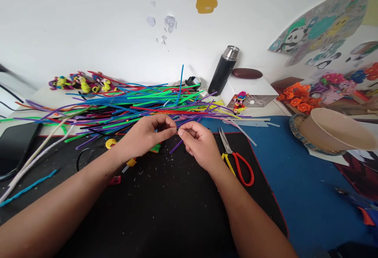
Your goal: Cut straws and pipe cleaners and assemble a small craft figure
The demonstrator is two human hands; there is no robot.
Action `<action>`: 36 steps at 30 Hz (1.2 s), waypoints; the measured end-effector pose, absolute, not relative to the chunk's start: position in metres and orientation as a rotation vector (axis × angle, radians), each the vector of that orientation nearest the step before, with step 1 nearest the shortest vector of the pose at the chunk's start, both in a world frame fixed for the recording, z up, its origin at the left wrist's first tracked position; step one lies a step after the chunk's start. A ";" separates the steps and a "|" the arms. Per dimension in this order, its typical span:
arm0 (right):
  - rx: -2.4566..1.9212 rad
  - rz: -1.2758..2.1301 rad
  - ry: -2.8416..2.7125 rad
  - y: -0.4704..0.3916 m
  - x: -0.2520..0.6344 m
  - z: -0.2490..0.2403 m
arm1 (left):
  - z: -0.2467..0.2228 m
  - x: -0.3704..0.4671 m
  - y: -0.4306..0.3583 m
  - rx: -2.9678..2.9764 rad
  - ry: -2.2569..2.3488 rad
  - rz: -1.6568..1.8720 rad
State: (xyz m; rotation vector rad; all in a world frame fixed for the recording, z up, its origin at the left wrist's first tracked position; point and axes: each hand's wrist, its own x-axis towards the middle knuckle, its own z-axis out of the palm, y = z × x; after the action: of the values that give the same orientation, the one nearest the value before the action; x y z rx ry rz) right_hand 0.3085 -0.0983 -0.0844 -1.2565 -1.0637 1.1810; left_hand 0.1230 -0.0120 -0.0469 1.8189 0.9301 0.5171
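Both hands meet over the black mat [165, 210], fingertips nearly touching. My left hand [152, 135] is closed in a pinch, thumb against forefinger; whatever it grips is too small to make out. My right hand [198, 141] is pinched too, its thumb tip beside the left thumb, and its contents are hidden. Just behind them lies a loose heap of coloured pipe cleaners [141, 102]. A purple pipe cleaner [176, 146] shows between the hands. Red-handled scissors [236, 157] lie with blades apart to the right of my right hand.
A black flask [222, 73] leans near a white box [256, 88] with a small figure [240, 102] before it. Several pipe-cleaner figures [82, 82] stand back left. A phone [17, 143] is at left, a bowl [333, 128] at right, orange flowers [299, 97] behind it.
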 end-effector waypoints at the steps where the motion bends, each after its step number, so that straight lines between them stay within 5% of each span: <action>1: -1.255 1.187 -1.061 -0.099 0.308 -0.084 | -0.046 0.123 -0.012 1.807 0.931 0.516; 21: -1.238 1.101 -1.011 -0.097 0.308 -0.087 | -0.044 0.117 -0.004 1.697 0.884 0.591; 28: -1.409 0.967 -1.187 -0.091 0.298 -0.097 | -0.035 0.113 -0.004 1.703 0.871 0.613; 36: -1.830 0.644 -1.658 -0.137 0.331 -0.053 | -0.033 0.112 -0.004 1.723 0.853 0.625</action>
State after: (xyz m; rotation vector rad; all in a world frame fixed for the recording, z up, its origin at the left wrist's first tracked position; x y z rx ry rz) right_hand 0.3314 -0.1371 -0.0535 -1.8300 -1.6578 0.6445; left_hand 0.1119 -0.0037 -0.0331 1.7225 0.8531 0.6253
